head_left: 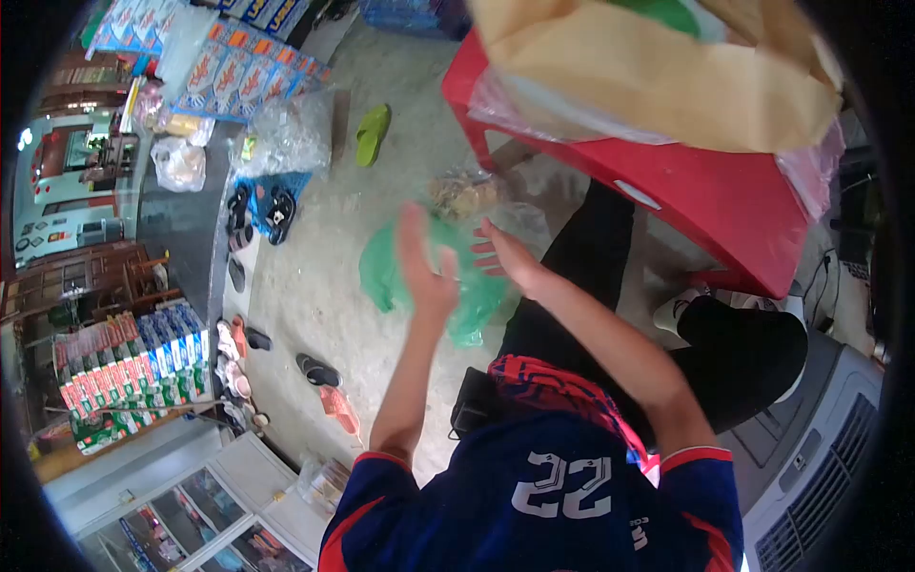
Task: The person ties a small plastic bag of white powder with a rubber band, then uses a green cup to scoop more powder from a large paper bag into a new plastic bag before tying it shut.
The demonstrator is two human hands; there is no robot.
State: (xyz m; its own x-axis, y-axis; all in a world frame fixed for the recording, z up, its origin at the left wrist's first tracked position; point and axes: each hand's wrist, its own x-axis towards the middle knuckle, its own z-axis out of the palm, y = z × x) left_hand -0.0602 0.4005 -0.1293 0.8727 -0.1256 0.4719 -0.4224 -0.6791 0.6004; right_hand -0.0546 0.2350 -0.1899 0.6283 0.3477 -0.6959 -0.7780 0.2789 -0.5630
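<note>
My left hand point(426, 272) is raised in front of me, fingers stretched up and thumb apart, a little smeared by motion. Facing it across a gap is my right hand point(505, 257), its fingers spread. Neither holds anything. Below and behind both hands, a crumpled green plastic bag point(381, 272) lies on the concrete floor, partly hidden by them. Just beyond it is a clear bag with brownish contents point(467, 194), which I cannot make out.
A red plastic table point(667, 181) stands at the right, bearing a large brown paper bag point(658, 86). A green slipper point(373, 134) and other footwear lie on the floor. Boxed goods point(243, 71) are stacked at the upper left; a glass-fronted cabinet point(238, 467) is at lower left.
</note>
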